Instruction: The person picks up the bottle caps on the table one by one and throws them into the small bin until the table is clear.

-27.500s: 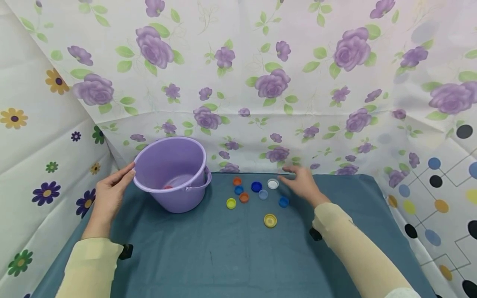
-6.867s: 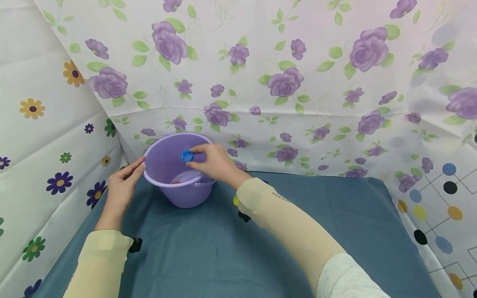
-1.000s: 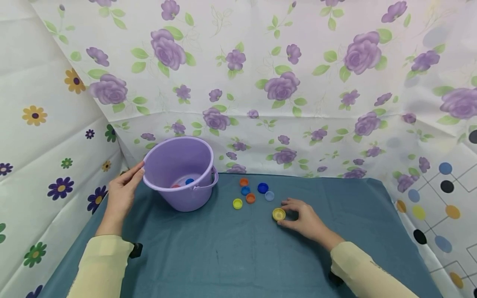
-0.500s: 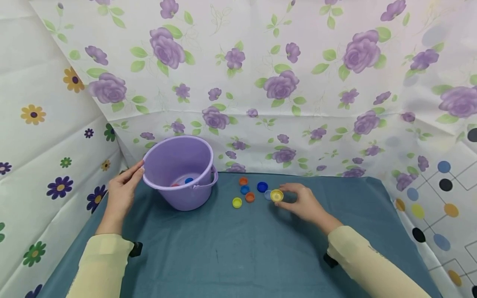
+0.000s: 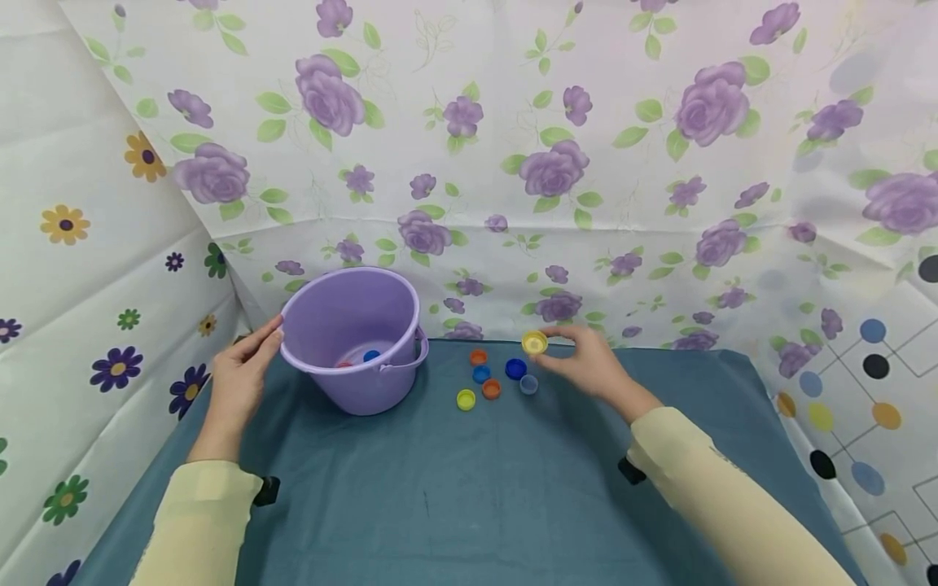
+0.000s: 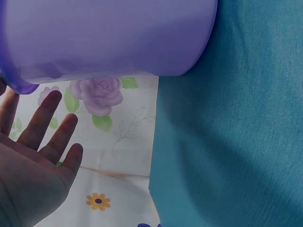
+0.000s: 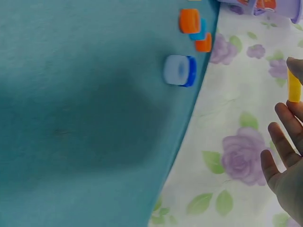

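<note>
At the left back of the cloth stands a purple bucket [image 5: 359, 393], its mouth tipped somewhat toward me. My left hand [image 5: 238, 387] pinches its left rim between thumb and fingers; in the left wrist view the other fingers spread below the rim. Inside lie a blue cap [image 5: 371, 356] and a partly hidden red one [image 5: 344, 365]. My right hand [image 5: 593, 366] pinches a round yellow bottle cap [image 5: 534, 343] by its edge, raised above the table's back edge. The right wrist view shows that yellow cap [image 7: 294, 87] edge-on between thumb and finger.
Between bucket and right hand lie two orange caps [image 5: 492, 389], a blue cap [image 5: 481, 374], a dark blue cap [image 5: 516, 369], a pale blue cap [image 5: 529, 385] and a small yellow cap [image 5: 466, 400]. A flowered sheet [image 5: 469, 187] hangs behind the blue-green cloth [image 5: 425, 505].
My right hand has lifted the larger yellow cap off the cloth and carried it backward. The blue cap held over the bucket earlier is out of that hand. My left hand stays at the rim.
</note>
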The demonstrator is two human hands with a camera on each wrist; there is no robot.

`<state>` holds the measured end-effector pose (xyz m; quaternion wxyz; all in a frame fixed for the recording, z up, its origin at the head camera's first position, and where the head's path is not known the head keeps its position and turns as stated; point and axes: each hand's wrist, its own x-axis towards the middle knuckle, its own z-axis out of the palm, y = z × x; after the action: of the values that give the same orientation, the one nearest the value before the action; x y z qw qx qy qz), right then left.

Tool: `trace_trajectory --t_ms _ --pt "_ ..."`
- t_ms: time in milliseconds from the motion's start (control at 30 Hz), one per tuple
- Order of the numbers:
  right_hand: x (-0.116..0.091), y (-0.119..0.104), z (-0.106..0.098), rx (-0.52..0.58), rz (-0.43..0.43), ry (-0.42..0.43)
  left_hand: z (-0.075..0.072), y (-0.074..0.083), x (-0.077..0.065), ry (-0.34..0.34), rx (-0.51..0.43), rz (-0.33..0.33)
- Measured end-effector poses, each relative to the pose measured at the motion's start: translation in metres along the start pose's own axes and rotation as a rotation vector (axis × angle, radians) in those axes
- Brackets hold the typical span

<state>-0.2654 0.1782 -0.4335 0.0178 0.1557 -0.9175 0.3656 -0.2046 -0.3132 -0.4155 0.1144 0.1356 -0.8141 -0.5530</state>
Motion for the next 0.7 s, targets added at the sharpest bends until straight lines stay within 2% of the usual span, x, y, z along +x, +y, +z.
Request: trace_trajectory --t_ms 300,700 --pt "0.016 -0.013 -0.003 0.005 -0.026 0.021 0.002 -0.001 0.001 0.013 0.016 0.012" --pt "0.032 -0.035 0.005 0.015 -0.087 0.041 0.002 -0.001 0.001 0.013 0.013 0.009"
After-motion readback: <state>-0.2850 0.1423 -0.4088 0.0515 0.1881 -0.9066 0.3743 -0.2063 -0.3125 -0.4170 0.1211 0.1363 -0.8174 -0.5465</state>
